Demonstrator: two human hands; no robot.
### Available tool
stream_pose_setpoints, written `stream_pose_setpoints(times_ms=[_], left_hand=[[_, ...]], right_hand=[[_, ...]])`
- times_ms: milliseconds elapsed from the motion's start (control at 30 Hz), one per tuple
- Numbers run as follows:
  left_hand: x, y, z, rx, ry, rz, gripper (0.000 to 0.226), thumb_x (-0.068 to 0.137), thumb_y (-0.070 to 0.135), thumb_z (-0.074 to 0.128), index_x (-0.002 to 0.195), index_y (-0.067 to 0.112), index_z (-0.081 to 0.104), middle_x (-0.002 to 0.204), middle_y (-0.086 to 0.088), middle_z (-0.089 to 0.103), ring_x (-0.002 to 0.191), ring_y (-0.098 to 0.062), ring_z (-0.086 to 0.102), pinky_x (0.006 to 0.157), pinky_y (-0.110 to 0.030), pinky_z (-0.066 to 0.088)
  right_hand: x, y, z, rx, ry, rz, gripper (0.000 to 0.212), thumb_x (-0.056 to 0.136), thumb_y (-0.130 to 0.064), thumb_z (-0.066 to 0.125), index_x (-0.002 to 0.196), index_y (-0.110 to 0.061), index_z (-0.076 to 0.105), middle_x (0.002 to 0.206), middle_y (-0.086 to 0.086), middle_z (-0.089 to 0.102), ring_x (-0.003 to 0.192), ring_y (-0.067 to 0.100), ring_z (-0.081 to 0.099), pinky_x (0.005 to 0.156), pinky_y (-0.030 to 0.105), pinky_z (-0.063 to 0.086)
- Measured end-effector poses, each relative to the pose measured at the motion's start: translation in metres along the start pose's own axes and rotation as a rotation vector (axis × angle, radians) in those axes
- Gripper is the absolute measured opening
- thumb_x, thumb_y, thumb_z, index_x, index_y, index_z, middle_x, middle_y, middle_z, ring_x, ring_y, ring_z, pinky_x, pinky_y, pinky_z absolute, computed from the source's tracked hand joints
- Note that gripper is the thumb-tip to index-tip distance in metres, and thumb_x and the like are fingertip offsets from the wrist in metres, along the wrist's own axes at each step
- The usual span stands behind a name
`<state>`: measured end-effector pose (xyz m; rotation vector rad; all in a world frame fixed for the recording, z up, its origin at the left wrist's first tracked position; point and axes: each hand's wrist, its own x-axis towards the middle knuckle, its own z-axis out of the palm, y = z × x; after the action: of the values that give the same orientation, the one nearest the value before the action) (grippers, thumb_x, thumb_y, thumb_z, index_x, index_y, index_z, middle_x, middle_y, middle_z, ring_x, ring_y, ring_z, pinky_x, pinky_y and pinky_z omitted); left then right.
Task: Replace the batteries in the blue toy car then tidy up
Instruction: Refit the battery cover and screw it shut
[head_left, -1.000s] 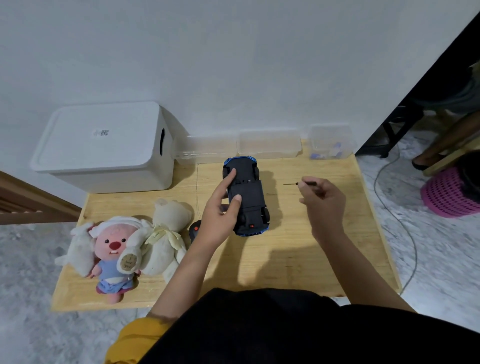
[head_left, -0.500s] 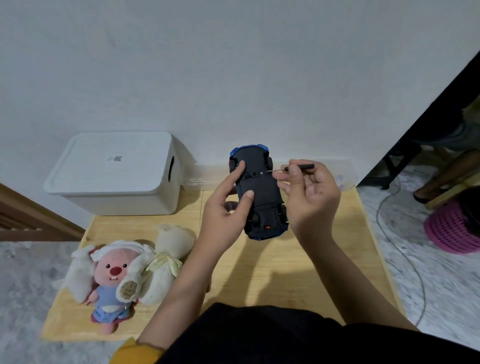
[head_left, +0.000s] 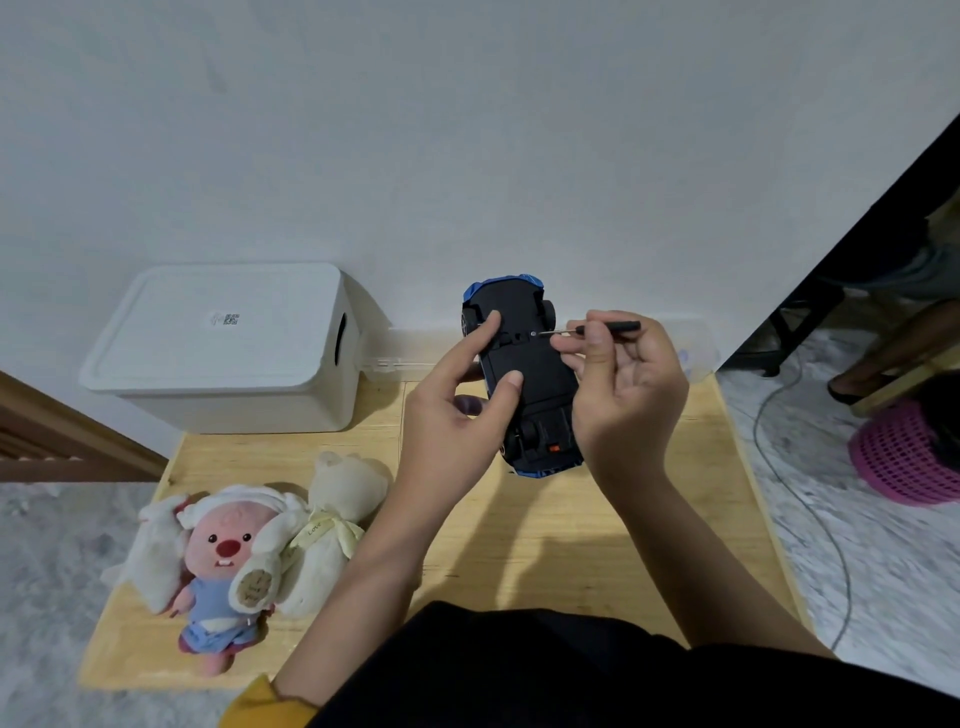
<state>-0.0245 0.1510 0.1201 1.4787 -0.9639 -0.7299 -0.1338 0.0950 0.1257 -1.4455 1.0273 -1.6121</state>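
Note:
The blue toy car (head_left: 524, 364) is held upside down above the wooden table (head_left: 597, 519), its black underside facing me. My left hand (head_left: 457, 410) grips its left side, thumb and forefinger on the underside. My right hand (head_left: 623, 384) pinches a small black screwdriver (head_left: 608, 327). The thin metal tip touches a screw at the edge of the battery cover. An orange switch shows near the car's lower end.
A white lidded storage box (head_left: 228, 348) stands at the table's back left. Clear plastic containers (head_left: 696, 353) line the wall behind my hands. Two plush toys (head_left: 249, 545) lie at front left. On the floor to the right are a cable (head_left: 810, 509) and a pink basket (head_left: 904, 457).
I have lifted the car off the table with my left hand. My right hand has brought the screwdriver over, and its tip now meets the screw on the underside.

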Motion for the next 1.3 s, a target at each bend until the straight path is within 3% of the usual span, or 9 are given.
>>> stream_pose_setpoints(times_ms=[67,400,533,700,867,1033,1100,1200,1300], left_hand=[[0.0,0.0,0.0,0.001,0.002,-0.001,0.05,0.086,0.016,0.066,0.124,0.047,0.055,0.104,0.018,0.068,0.062,-0.012,0.052,0.064,-0.033,0.054],[-0.002,0.0,-0.002,-0.022,0.016,0.0,0.05,0.086,0.013,0.066,0.125,0.044,0.056,0.106,0.016,0.067,0.06,-0.011,0.048,0.059,-0.023,0.051],[-0.002,-0.001,-0.003,-0.02,0.018,0.006,0.051,0.086,0.013,0.066,0.126,0.043,0.055,0.106,0.017,0.067,0.057,-0.011,0.047,0.058,-0.019,0.048],[-0.002,-0.001,-0.004,-0.02,0.023,-0.005,0.05,0.086,0.014,0.065,0.126,0.042,0.056,0.107,0.014,0.068,0.054,-0.012,0.045,0.055,-0.019,0.046],[-0.002,0.001,-0.005,-0.013,0.029,-0.039,0.049,0.086,0.014,0.066,0.123,0.045,0.056,0.102,0.013,0.066,0.053,-0.014,0.046,0.057,-0.03,0.052],[0.001,0.0,-0.004,-0.07,0.035,-0.071,0.047,0.081,0.024,0.066,0.123,0.045,0.058,0.104,0.003,0.068,0.07,-0.042,0.06,0.063,-0.052,0.057],[0.001,0.0,-0.004,-0.087,0.039,-0.074,0.047,0.08,0.024,0.066,0.123,0.043,0.059,0.103,0.001,0.069,0.074,-0.038,0.062,0.063,-0.052,0.058],[0.002,-0.001,-0.004,-0.093,0.041,-0.069,0.047,0.086,0.013,0.067,0.124,0.039,0.059,0.101,0.002,0.069,0.071,-0.014,0.061,0.062,-0.052,0.058],[0.002,-0.002,-0.003,-0.097,0.043,-0.077,0.047,0.086,0.013,0.067,0.125,0.039,0.059,0.101,0.002,0.069,0.068,-0.009,0.058,0.062,-0.052,0.058]], right_hand=[[0.0,0.0,0.0,-0.002,0.003,-0.004,0.012,0.093,-0.009,0.05,0.092,-0.021,0.055,0.083,-0.002,0.066,0.079,0.016,0.072,0.073,0.035,0.059],[0.001,0.001,0.002,-0.01,-0.026,-0.03,0.005,0.093,-0.008,0.052,0.096,-0.008,0.057,0.082,0.007,0.065,0.078,0.015,0.071,0.072,0.032,0.058],[0.004,0.003,0.0,-0.092,-0.094,-0.134,0.007,0.093,-0.008,0.053,0.097,-0.007,0.058,0.084,0.014,0.065,0.078,0.014,0.071,0.069,0.038,0.059],[0.009,0.007,-0.001,-0.18,-0.173,-0.31,0.01,0.093,-0.006,0.053,0.097,-0.003,0.061,0.082,0.004,0.063,0.078,0.02,0.07,0.059,0.045,0.056],[0.014,0.006,0.0,-0.202,-0.203,-0.313,0.009,0.092,-0.001,0.053,0.094,-0.002,0.061,0.081,0.009,0.063,0.076,0.016,0.07,0.059,0.041,0.057],[0.014,0.005,0.002,-0.157,-0.192,-0.285,0.009,0.092,-0.003,0.053,0.095,-0.004,0.061,0.083,0.008,0.063,0.075,0.016,0.07,0.061,0.041,0.059],[0.014,0.006,0.002,-0.162,-0.183,-0.313,0.009,0.091,-0.004,0.053,0.095,-0.002,0.062,0.084,0.008,0.063,0.075,0.017,0.07,0.061,0.041,0.058],[0.014,0.008,0.002,-0.163,-0.18,-0.331,0.009,0.091,-0.003,0.053,0.095,-0.002,0.062,0.083,0.005,0.062,0.075,0.019,0.07,0.06,0.043,0.057],[0.015,0.008,0.002,-0.147,-0.18,-0.326,0.009,0.092,-0.004,0.053,0.095,-0.003,0.062,0.083,0.003,0.062,0.075,0.02,0.07,0.061,0.044,0.057]])
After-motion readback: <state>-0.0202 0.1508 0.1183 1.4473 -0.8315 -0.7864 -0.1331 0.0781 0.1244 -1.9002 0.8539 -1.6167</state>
